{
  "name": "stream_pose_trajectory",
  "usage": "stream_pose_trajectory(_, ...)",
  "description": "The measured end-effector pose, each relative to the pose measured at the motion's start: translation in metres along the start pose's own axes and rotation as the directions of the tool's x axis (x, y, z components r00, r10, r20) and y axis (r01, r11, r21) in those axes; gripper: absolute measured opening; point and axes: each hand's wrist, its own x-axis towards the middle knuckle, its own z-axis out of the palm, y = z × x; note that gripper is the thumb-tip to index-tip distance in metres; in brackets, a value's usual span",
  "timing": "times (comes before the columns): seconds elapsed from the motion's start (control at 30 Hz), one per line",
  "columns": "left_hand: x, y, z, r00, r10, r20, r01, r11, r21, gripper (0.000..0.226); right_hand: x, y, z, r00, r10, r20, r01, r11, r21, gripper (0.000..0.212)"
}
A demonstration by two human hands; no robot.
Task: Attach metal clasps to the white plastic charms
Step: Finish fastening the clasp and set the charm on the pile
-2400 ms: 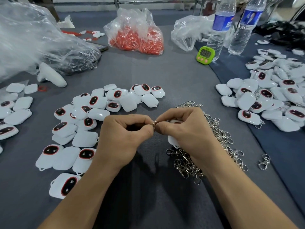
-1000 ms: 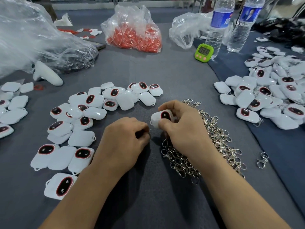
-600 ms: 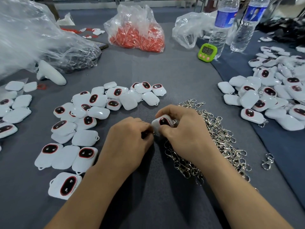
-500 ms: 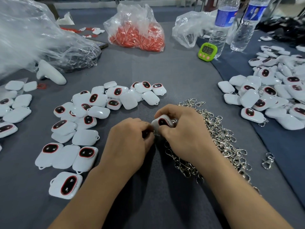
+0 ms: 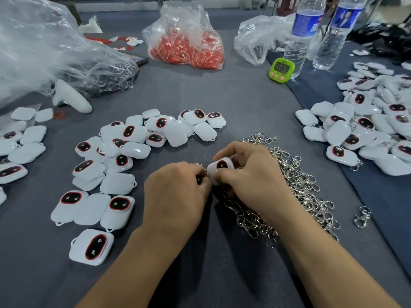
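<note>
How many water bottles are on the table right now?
2. The left bottle stands just behind the green timer, at the far right. The right bottle stands beside it. The frame edge cuts off both caps, and others could lie out of view.

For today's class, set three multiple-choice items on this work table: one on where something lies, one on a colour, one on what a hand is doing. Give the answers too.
1. Where is the pile of metal clasps?
A. in the red bag
B. under and beside the right hand
C. by the bottles

2. What colour is the timer?
A. green
B. blue
C. white

3. What is the right hand doing?
A. lying flat
B. lifting a bottle
C. gripping a white charm

Answers: 1 B, the silver heap spreads out from under that hand; 2 A, its case is bright green; 3 C, its fingers curl round the charm.
</note>
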Motion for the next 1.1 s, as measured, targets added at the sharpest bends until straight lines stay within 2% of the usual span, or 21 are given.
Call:
stream_pose_trajectory(0.1, 0.003, -0.002, -0.004, 0.997, -0.078, 0.028, 0.082, 0.98, -0.181, 0.002, 0.002, -0.001, -0.003, 0.997, 0.077, 0.017, -0.079, 0.975, 0.207, 0.021)
stream_pose_trajectory(0.2, 0.007, -0.006, -0.009, 0.987, -0.133, 0.088, 0.158, 0.886, -0.436, 0.011, 0.004, -0.003, -0.006, 0.987, 0.152, 0.045, -0.158, 0.913, 0.375, 0.018)
stream_pose_trajectory(0.3, 0.011, -0.01, -0.01, 0.974, -0.152, 0.165, 0.223, 0.745, -0.629, 0.021, 0.007, -0.005, -0.01, 0.973, 0.209, 0.1, -0.231, 0.85, 0.474, 0.017)
stream_pose_trajectory(0.4, 0.014, -0.009, -0.011, 0.944, -0.116, 0.309, 0.324, 0.506, -0.799, 0.02, 0.007, -0.006, -0.014, 0.955, 0.241, 0.175, -0.298, 0.783, 0.547, 0.017)
stream_pose_trajectory(0.43, 0.016, -0.008, -0.012, 0.934, -0.101, 0.342, 0.35, 0.434, -0.83, 0.019, 0.006, -0.007, -0.015, 0.951, 0.241, 0.193, -0.309, 0.761, 0.571, 0.017)
stream_pose_trajectory(0.5, 0.016, -0.008, -0.012, 0.926, -0.107, 0.363, 0.376, 0.367, -0.851, 0.025, 0.006, -0.006, -0.016, 0.947, 0.233, 0.224, -0.322, 0.73, 0.603, 0.018)
stream_pose_trajectory(0.67, 0.015, -0.007, -0.013, 0.934, -0.101, 0.342, 0.352, 0.416, -0.838, 0.033, 0.005, -0.007, -0.016, 0.946, 0.192, 0.263, -0.316, 0.735, 0.599, 0.019)
stream_pose_trajectory(0.73, 0.015, -0.008, -0.015, 0.938, -0.089, 0.336, 0.337, 0.466, -0.818, 0.029, 0.005, -0.007, -0.017, 0.951, 0.181, 0.252, -0.3, 0.745, 0.596, 0.02)
stream_pose_trajectory(0.83, 0.015, -0.012, -0.017, 0.967, -0.067, 0.245, 0.22, 0.705, -0.674, 0.008, 0.004, -0.006, -0.015, 0.958, 0.183, 0.22, -0.279, 0.767, 0.578, 0.019)
stream_pose_trajectory(0.87, 0.014, -0.013, -0.017, 0.979, -0.032, 0.199, 0.149, 0.78, -0.608, 0.01, 0.003, -0.006, -0.013, 0.96, 0.184, 0.212, -0.275, 0.771, 0.574, 0.017)
stream_pose_trajectory(0.93, 0.011, -0.014, -0.017, 0.994, 0.031, 0.105, 0.027, 0.861, -0.509, 0.013, 0.003, -0.006, -0.008, 0.96, 0.192, 0.205, -0.277, 0.761, 0.587, 0.016)
stream_pose_trajectory(1.0, 0.01, -0.012, -0.017, 0.999, 0.005, 0.035, 0.014, 0.859, -0.512, 0.014, 0.003, -0.007, -0.006, 0.957, 0.201, 0.207, -0.288, 0.718, 0.634, 0.015)
stream_pose_trajectory(1.1, 0.011, -0.005, -0.016, 0.986, -0.117, 0.123, 0.169, 0.675, -0.718, 0.023, 0.003, -0.009, -0.006, 0.955, 0.184, 0.231, -0.295, 0.649, 0.701, 0.015)
